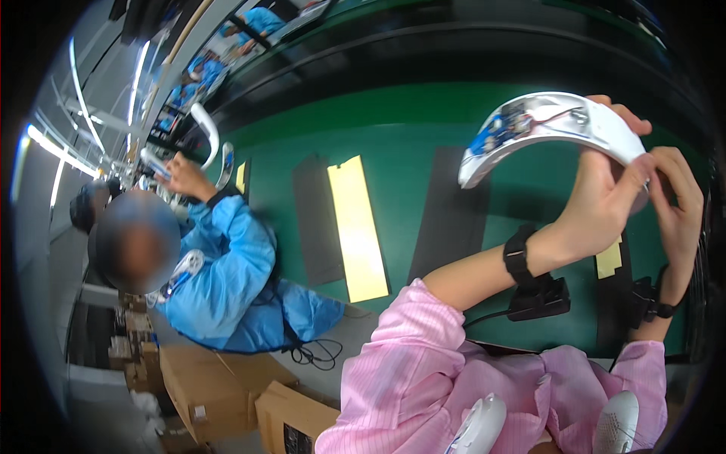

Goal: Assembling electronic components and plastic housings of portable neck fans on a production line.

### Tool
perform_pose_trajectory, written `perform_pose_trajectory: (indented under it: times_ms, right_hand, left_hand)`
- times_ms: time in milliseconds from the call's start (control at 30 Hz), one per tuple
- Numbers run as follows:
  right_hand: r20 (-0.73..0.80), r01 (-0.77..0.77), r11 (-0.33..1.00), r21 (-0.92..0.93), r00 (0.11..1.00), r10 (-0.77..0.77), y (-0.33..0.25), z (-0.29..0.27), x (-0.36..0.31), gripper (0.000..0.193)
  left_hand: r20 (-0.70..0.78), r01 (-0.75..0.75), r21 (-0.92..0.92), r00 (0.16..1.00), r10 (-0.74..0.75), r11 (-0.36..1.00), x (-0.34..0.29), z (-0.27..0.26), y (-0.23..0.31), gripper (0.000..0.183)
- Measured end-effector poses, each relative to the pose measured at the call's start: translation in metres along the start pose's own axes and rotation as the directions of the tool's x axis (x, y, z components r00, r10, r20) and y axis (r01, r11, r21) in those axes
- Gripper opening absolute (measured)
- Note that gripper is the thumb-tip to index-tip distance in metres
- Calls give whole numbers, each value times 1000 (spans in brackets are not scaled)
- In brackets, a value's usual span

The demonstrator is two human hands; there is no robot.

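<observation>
Left hand (596, 195) grasps white band (550, 119) near its right end | right hand (679, 189) at that same end, its grip I cannot tell from here | band arches up and leftward from my left hand, above green table (401, 136)

The curved shell (563, 130) looks like smooth plastic, the pink sleeve (408, 333) matt cloth, the boxes (200, 390) matt cardboard.

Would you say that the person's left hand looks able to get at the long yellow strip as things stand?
Probably not immediately: the left hand is gripping the curved white housing. Once free, likely yes, as nothing covers the long yellow strip.
</observation>
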State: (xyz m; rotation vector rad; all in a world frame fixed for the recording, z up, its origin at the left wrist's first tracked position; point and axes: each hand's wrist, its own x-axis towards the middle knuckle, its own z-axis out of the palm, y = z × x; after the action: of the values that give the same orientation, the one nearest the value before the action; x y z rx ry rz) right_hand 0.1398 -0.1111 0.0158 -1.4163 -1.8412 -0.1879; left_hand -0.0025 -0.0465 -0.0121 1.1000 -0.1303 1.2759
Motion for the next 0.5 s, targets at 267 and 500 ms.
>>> perform_pose_trajectory:
  times_ms: [267,500]
  right_hand:
    - [135,-98,994,-37,986,102,1,-4,-5,11]
    - [65,-94,995,28,994,92,3,-10,-4,14]
  left_hand:
    - [-14,47,34,999,-46,998,3,-10,-7,67]
    - [18,39,-38,999,-38,999,9,-4,4,68]
